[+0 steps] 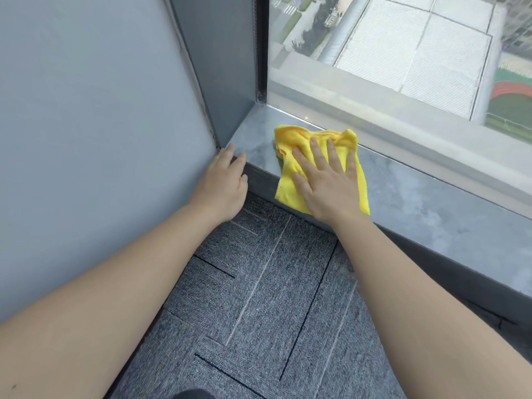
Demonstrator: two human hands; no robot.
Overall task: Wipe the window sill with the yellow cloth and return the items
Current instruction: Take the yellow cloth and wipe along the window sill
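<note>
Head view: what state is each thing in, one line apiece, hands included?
yellow cloth: rumpled, spread on the sill, front edge hanging over the lip.
window sill: bare grey stone to the right of the cloth.
right hand: flat, fingers straight, pressing the cloth.
left hand: fingers relaxed, resting at the sill's corner edge.

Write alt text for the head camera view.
A person's right hand presses flat on a yellow cloth on a grey window sill, near its left end. The left hand rests on the sill's front edge by the wall, above grey carpet.
</note>
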